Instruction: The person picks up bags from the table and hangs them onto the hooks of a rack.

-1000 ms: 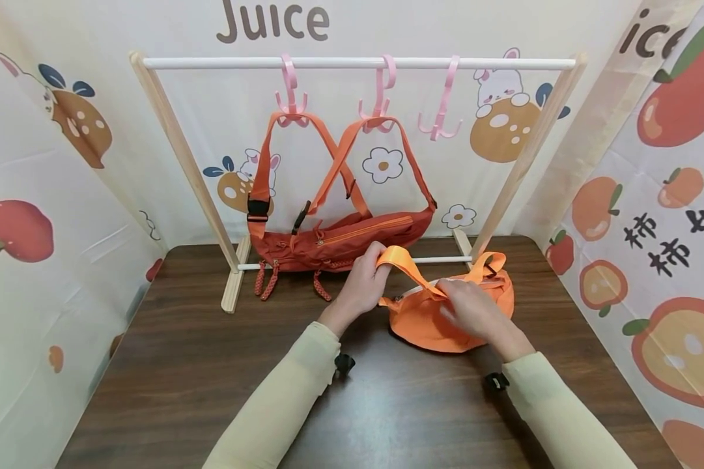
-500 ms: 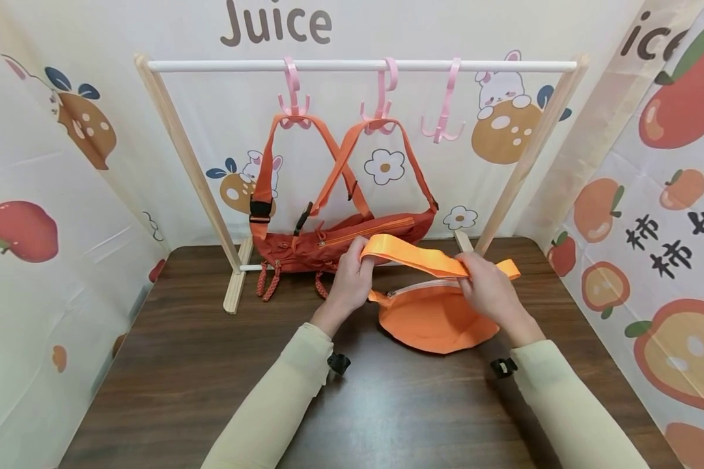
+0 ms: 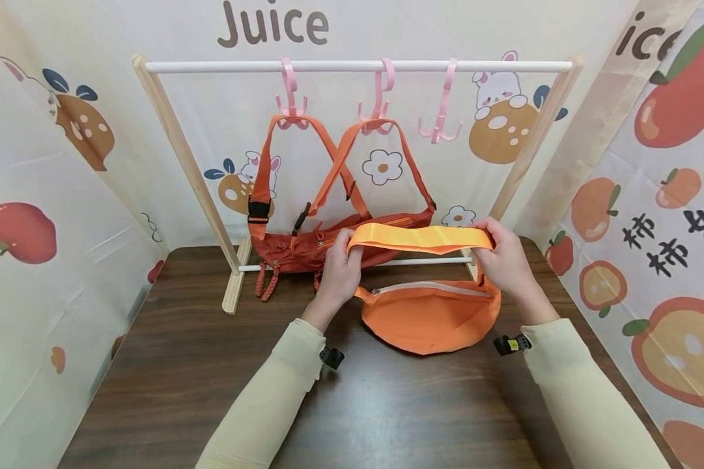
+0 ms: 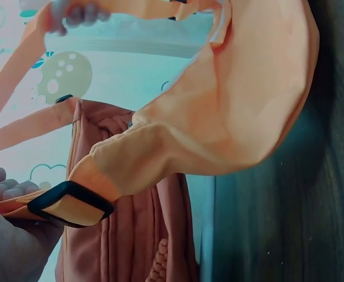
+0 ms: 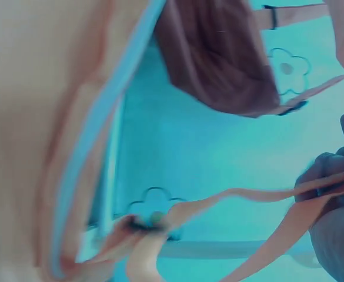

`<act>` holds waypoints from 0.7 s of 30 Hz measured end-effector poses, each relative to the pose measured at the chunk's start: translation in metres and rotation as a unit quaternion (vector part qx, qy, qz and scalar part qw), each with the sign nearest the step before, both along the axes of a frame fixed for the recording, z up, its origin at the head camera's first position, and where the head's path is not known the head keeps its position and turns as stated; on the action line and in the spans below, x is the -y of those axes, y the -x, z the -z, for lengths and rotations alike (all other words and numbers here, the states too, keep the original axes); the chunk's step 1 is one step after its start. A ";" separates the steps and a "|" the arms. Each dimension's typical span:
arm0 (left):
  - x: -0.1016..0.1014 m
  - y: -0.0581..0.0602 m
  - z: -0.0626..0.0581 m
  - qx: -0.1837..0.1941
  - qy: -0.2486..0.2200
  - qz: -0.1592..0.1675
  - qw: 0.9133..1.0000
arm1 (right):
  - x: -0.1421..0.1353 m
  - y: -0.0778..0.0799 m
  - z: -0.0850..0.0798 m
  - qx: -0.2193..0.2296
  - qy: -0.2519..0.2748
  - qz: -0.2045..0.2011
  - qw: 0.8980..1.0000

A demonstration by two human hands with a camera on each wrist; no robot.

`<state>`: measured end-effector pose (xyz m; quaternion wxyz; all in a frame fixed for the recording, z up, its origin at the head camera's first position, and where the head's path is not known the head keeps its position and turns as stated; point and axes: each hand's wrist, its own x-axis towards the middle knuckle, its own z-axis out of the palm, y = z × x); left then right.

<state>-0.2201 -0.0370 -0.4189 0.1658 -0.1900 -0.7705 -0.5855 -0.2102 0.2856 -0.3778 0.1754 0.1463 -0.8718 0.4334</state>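
An orange waist bag [image 3: 428, 319] with a pale zip is in front of the rack, low over the table; I cannot tell if its bottom touches the wood. My left hand [image 3: 340, 270] grips the left end of its bright orange strap [image 3: 416, 238], and my right hand [image 3: 504, 260] grips the right end. Between them the strap is stretched above the bag. In the left wrist view, a black strap slider [image 4: 72, 202] lies beside the left fingers. The strap runs through the curled right fingers [image 5: 327, 167] in the right wrist view.
A wooden rack with a white rail [image 3: 211, 67] stands behind. Dark red bag fabric [image 3: 287, 251] hangs there by crossed straps looped on two pink hooks [image 3: 291, 98]. A third pink hook [image 3: 442, 111] at the right carries nothing. Printed cloth surrounds the brown table [image 3: 211, 365].
My hands have moved apart and raised the strap, drawing it out level. The right hand has gone up and to the right; the orange bag has shifted slightly left.
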 end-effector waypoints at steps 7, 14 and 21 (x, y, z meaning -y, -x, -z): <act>0.003 0.002 -0.008 -0.013 -0.016 0.004 1.000 | 0.005 0.006 -0.036 -0.019 0.025 -0.018 0.999; 0.003 0.005 -0.024 -0.018 -0.022 0.021 0.999 | 0.013 0.010 -0.068 -0.014 -0.011 -0.035 0.999; 0.001 0.009 -0.041 -0.035 0.007 0.017 0.999 | 0.025 0.012 -0.085 -0.015 -0.037 -0.036 0.999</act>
